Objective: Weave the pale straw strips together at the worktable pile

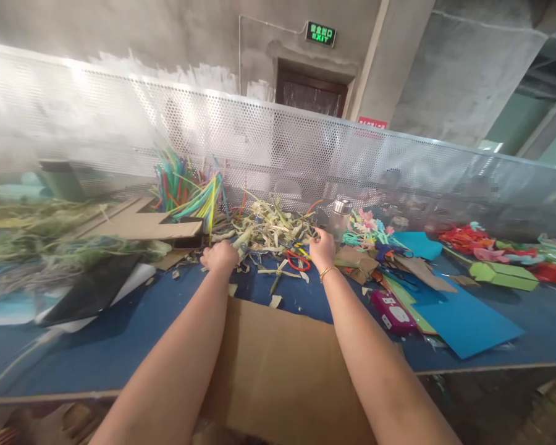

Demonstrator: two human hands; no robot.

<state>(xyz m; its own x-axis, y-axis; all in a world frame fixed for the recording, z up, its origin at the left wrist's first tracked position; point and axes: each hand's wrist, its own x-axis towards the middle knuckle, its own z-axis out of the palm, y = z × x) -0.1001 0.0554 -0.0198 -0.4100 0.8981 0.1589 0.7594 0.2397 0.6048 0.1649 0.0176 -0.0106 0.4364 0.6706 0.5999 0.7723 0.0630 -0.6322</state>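
My left hand (221, 255) reaches to the near left edge of a pile of dry, pale husk-like strips (278, 222). Its fingers are curled, and what they hold, if anything, is hidden. A pale green strip (244, 238) lies right beside it. On the right of the pile is my right hand (322, 249), a gold bracelet at its wrist. Thumb and fingers come together there, with their contents too small to make out. Between the hands lie a red-orange looped stem (298, 262) and a crossed strip piece (278, 271). A cardboard sheet (287, 371) sits under my forearms.
Coloured pipe cleaners (180, 185) stand behind a cut cardboard piece (139, 221) at left. A glass bottle (340, 219) stands behind my right hand. Rightward lie a purple power socket (393, 312), blue sheets (467, 318) and a green folded box (504, 275). A perforated metal screen (250, 136) backs the table.
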